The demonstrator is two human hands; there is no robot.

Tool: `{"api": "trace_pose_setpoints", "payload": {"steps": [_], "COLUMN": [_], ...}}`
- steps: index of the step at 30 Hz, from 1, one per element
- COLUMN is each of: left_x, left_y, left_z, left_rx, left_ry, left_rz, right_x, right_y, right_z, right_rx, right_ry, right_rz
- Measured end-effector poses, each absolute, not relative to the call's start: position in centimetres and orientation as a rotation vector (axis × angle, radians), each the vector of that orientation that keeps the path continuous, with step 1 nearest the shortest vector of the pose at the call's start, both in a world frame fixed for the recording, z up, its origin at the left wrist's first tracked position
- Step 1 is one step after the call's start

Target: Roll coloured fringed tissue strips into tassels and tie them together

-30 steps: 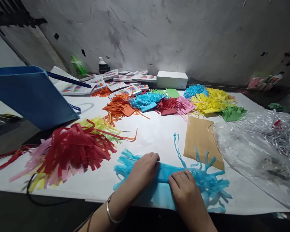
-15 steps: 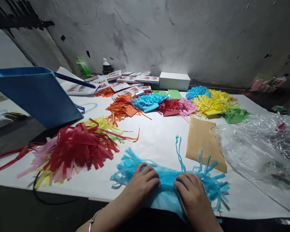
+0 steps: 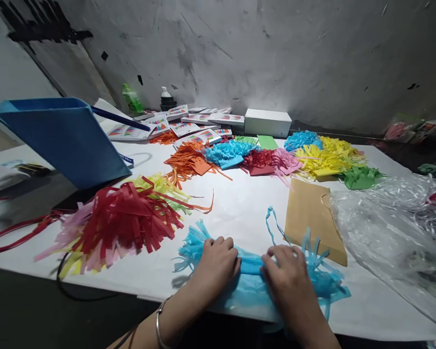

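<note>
A sheet of light-blue tissue paper (image 3: 250,287) lies at the table's front edge, its middle folded into a darker band and both ends cut into fringes. My left hand (image 3: 219,264) grips the left part of the band, fingers curled over it. Around the right part, my right hand (image 3: 284,271) is closed in the same way, its fingertips partly hidden. A thin blue paper strip (image 3: 272,223) sticks up just beyond my right hand. Left of my hands lies a bunch of red fringed paper (image 3: 127,218) on pink and yellow ones.
A brown cardboard piece (image 3: 307,218) and a clear plastic bag (image 3: 381,232) lie at the right. Colourful fringed tissue bundles (image 3: 263,160) line the back, before flat printed boxes (image 3: 191,121) and a white box (image 3: 268,122). A blue holder (image 3: 65,140) stands left.
The whole view has shifted slightly, so things appear further right. Both hands have stayed on the blue tissue, and the fingers of my right hand have lifted and bent a little more.
</note>
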State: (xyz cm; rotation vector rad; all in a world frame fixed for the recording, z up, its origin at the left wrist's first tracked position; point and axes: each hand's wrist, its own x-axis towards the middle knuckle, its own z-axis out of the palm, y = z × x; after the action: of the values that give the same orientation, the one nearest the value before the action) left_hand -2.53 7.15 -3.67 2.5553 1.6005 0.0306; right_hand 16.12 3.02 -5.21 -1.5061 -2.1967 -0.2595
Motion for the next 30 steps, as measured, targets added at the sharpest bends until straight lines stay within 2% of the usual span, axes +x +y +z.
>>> {"api": "trace_pose_setpoints", "payload": {"steps": [3, 9, 12, 17, 21, 26, 30], "left_x": [-3.0, -4.1, -4.2, -4.7, -5.5, -4.8, -3.6], "left_y": [7.0, 6.1, 5.9, 6.0, 5.7, 5.1, 5.3], "left_z": [-4.2, -5.4, -5.9, -6.2, -6.4, -5.9, -5.0], "left_rx": [2.584, 2.832, 2.863, 2.861, 2.813, 2.714, 2.641], "left_ry": [1.596, 1.222, 1.077, 0.956, 0.977, 1.280, 1.520], "left_rz": [0.155, 0.781, 0.889, 0.834, 0.744, 0.662, 0.369], "right_x": [15.7, 15.2, 14.6, 15.2, 16.9, 16.4, 15.2], "right_y": [2.7, 2.5, 2.1, 1.5, 0.6, 0.6, 1.3], "right_z": [-6.2, -6.6, -6.4, -7.1, -7.9, -8.0, -7.7], "right_rx": [-1.206, -1.256, -1.269, -1.194, -1.176, -1.381, -1.556], "right_ry": [-2.298, -2.115, -2.109, -2.153, -2.053, -1.889, -1.885], "right_rz": [-0.277, -0.180, -0.117, -0.250, -0.169, 0.005, -0.116]}}
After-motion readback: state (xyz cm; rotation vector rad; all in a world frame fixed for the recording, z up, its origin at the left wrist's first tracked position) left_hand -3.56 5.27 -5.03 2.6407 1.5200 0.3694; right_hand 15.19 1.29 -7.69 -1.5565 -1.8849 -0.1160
